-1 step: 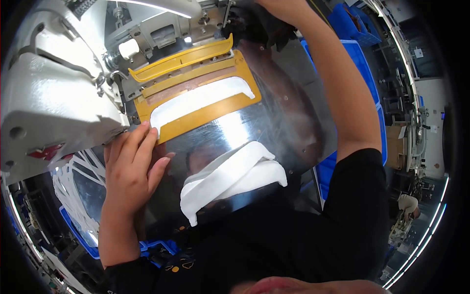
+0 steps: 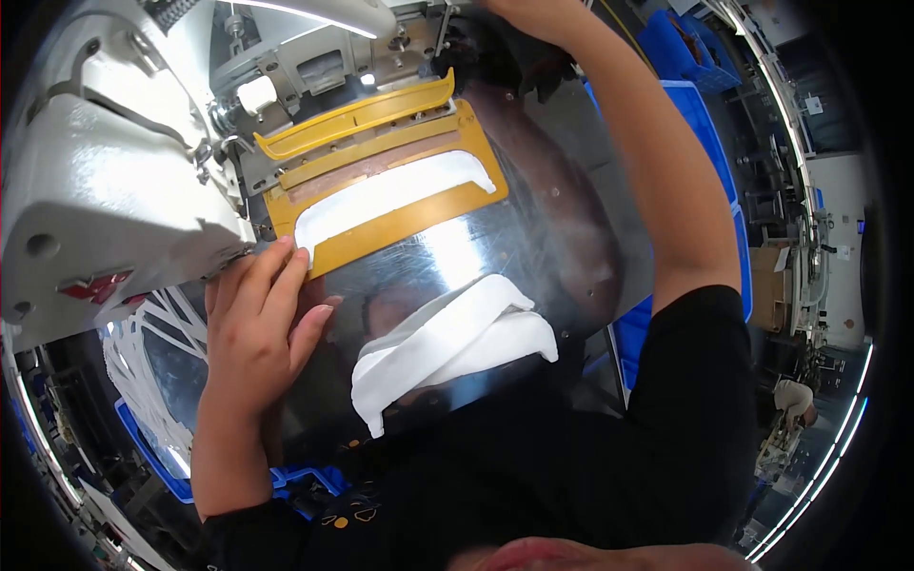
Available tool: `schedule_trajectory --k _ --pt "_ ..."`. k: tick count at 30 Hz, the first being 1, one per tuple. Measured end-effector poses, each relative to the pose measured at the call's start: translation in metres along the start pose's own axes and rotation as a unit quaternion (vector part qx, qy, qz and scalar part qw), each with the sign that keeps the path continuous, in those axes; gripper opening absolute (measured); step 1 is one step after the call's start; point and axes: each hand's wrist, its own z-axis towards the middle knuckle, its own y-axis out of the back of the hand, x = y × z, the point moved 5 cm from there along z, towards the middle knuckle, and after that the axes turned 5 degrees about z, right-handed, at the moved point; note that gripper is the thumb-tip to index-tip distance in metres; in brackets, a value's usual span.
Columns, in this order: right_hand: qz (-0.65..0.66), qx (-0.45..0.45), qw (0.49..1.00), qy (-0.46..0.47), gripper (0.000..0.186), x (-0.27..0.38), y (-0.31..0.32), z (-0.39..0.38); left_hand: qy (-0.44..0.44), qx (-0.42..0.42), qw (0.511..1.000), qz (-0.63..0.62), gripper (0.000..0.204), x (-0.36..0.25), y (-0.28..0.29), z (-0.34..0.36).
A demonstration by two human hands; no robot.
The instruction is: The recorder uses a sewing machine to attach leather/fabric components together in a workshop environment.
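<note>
A yellow template plate (image 2: pixel 409 221) lies on the shiny metal table beside the sewing machine head. In its cut-out sits a curved white fabric piece (image 2: pixel 395 193). The fingertips of my left hand (image 2: pixel 252 328) rest at the plate's near left corner, touching the end of the white piece. Those fingers lie stretched out and the thumb stands apart, so the hand is open. Up at the top edge of the view is my right hand (image 2: pixel 541 17), by the machine's far side; its fingers are cut off. Nearer to me, several curved white fabric pieces (image 2: pixel 447 344) lie crossed in a loose stack.
The white sewing machine head (image 2: pixel 124 209) stands close to my left hand. A raised yellow clamp bar (image 2: pixel 357 116) spans the plate's far side. White strips (image 2: pixel 152 371) hang over a blue bin (image 2: pixel 157 462) at the left. More blue bins (image 2: pixel 700 133) stand at the right.
My right hand has shifted slightly left along the top edge. My left hand stays at the template's corner, and the loose white pieces lie as before.
</note>
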Motion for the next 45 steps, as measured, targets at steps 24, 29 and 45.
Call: schedule_trajectory --k 24,29,45 --pt "0.389 0.024 0.91 0.144 0.022 0.045 0.097 -0.085 -0.016 -0.021 0.999 -0.037 0.042 -0.004 0.001 -0.002" --pt "0.375 0.303 0.853 0.198 0.018 0.143 0.031 -0.14 -0.006 -0.032 0.999 -0.024 0.03 -0.002 -0.004 -0.007" --pt "0.21 0.227 0.93 0.201 0.021 0.179 -0.071 -0.137 -0.02 -0.037 0.997 -0.063 0.051 -0.004 -0.004 -0.006"
